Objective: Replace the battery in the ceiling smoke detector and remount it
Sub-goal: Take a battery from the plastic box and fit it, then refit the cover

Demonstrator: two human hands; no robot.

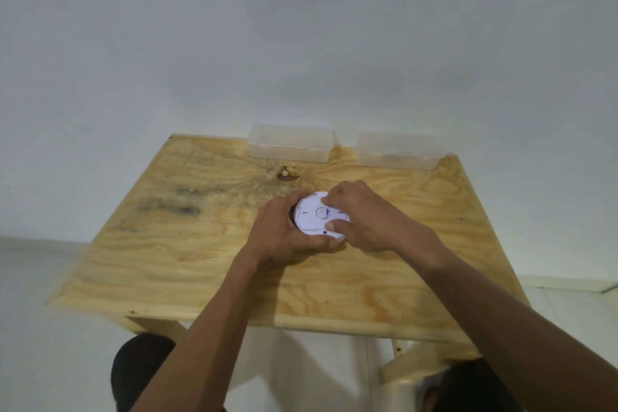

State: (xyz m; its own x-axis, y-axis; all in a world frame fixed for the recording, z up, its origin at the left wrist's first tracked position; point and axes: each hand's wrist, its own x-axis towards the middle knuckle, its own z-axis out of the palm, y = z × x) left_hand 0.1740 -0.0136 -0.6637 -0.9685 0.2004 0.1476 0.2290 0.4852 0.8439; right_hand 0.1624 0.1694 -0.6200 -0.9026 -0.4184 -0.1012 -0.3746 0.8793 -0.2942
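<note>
a: what's nearest?

b: two bare forearms reach in from the near edge, over the front rim of a pale wooden table (174,264). below that rim a table leg and dark knees show against a white floor.

a: and the hands?

b: they meet just right of the table's middle, around a round white smoke detector (316,219). it rests on the wood with its flat labelled face turned up.

a: how is it held?

b: the left hand (281,231) wraps the left and near side, fingers curled over the far rim and thumb along the near edge, so it is grasping the detector. the right hand (364,214) comes from the right, fingertips pressed on the far part of the face and thumb on the near part, pinching the same detector.

a: beyond that?

b: a dark knot (287,174) in the wood lies just past the hands. at the far edge two clear plastic boxes sit side by side with lids closed, the left box (290,144) and the right box (398,150), against a plain white wall.
</note>
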